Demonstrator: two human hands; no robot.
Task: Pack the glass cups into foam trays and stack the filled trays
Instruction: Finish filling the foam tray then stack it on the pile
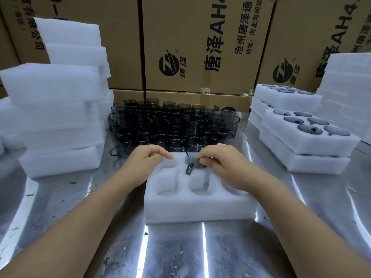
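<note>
Cup point(193, 160) is at the tray's point(196, 207) far middle pocket, right under the right hand point(218, 167), handle toward me. That grip is pinched on the rim, thumb against fingers. Left hand point(144, 163) rests on the tray's far left corner, fingers loosely curled, holding nothing. Spare cups point(170, 125) crowd the tabletop point(172, 247) just behind

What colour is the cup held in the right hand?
Smoky dark grey, see-through glass: the cup in the right hand, best in the head view.
</note>
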